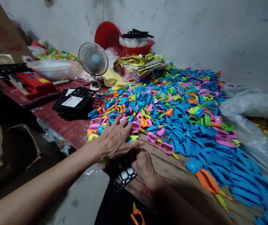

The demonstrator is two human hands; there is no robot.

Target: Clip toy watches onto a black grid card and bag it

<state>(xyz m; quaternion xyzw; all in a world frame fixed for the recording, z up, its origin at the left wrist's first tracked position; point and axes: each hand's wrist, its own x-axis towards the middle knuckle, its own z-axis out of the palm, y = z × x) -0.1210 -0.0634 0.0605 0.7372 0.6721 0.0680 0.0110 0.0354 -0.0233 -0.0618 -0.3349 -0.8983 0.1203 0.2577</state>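
My left hand (116,137) is spread, palm down, over coloured plastic loop-shaped pieces at the near edge of the heap; its palm is out of sight. Just below it, my right hand (145,164) is curled at the edge of a black lattice plastic tray (124,178), slightly blurred, with its fingertips partly hidden. The tray tilts over the table's front edge and has a pale patch showing. Pink loops (166,148) and thin yellow-and-red sticks (176,157) lie near both hands. An orange loop (137,216) with a stick rests low down on dark cloth.
A large heap of blue bands (201,140) covers the right side. Stacked black trays (74,101) with white labels lie to the left, near a small fan (93,59) and a red device (32,82). A plastic bag (244,106) stands right; open cardboard boxes (19,147) are below left.
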